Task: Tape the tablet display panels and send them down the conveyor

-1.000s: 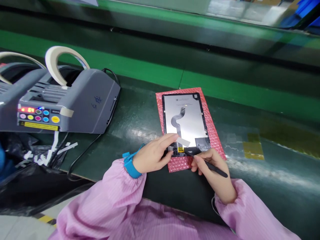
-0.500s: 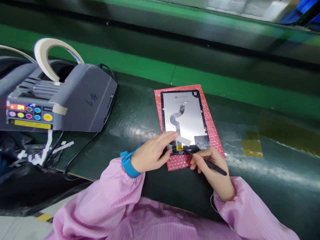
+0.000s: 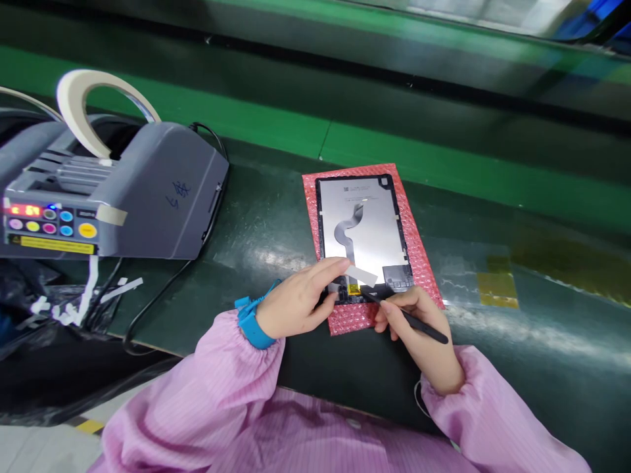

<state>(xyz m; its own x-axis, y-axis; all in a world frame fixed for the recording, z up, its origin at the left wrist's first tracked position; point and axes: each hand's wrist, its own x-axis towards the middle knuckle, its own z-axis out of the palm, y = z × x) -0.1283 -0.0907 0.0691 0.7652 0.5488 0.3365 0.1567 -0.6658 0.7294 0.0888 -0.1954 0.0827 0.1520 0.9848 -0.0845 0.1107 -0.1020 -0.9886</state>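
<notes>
A tablet screen assembly [image 3: 374,230] lies with its silver back up, a wavy grey flex cable along it and a yellow patch [image 3: 353,289] near its lower edge. My left hand [image 3: 298,299] rests over its lower left, thumb and index finger apart. A short strip of white tape [image 3: 362,274] clings to that index fingertip and sticks out over the panel. In my right hand [image 3: 419,322] are black tweezers [image 3: 424,328], pinched like a pen. Their tip reaches the lower edge, just right of the yellow patch; whether it touches is too small to tell.
Pink bubble wrap [image 3: 421,263] lies under the assembly. At left stands a grey tape dispenser [image 3: 162,197] with a lit display and a cream tape roll [image 3: 73,108]. Tape scraps [image 3: 64,309] and a black cable [image 3: 158,299] are below it. Amber tape [image 3: 497,290] is stuck on the green bench.
The view has shifted slightly, with the dispenser a little further left in it. Both hands, the tape strip and the tweezers keep nearly the same position over the assembly.
</notes>
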